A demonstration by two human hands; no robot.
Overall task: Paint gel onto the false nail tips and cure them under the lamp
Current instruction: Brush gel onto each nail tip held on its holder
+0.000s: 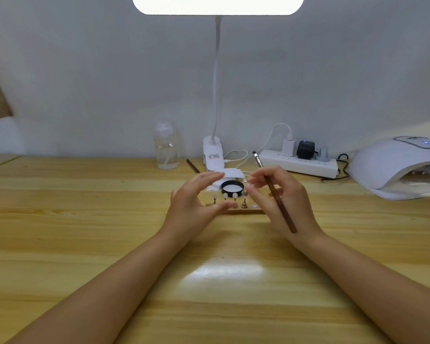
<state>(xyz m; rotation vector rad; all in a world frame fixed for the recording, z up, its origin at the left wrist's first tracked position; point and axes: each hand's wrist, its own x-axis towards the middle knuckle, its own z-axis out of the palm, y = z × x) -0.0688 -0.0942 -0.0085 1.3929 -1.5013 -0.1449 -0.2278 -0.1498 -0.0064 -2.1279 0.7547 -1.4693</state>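
Your right hand (278, 194) holds a brown-handled brush (274, 192), the handle lying across the curled fingers. Its long axis runs on a diagonal: the metal tip end points up and away from you toward the power strip (299, 163), and the butt end points back at your wrist. The bristles are too small to make out.

Your left hand (194, 202) holds nothing; its fingers are straight and its thumb is spread, framing the small wooden stand (246, 211) between your hands. On that stand, false nail tips (230, 195) sit upright on short pegs in a row running left to right. Your hands hide both ends of the stand, so the number of tips is unclear. Just behind the tips sits a round black-rimmed jar (232, 186).

Farther out, the white curing lamp (395, 167) sits at the right and is cut off by the frame edge. A desk lamp (217, 6) glows overhead, and a clear bottle (166, 148) stands behind on the wooden table (85, 219).
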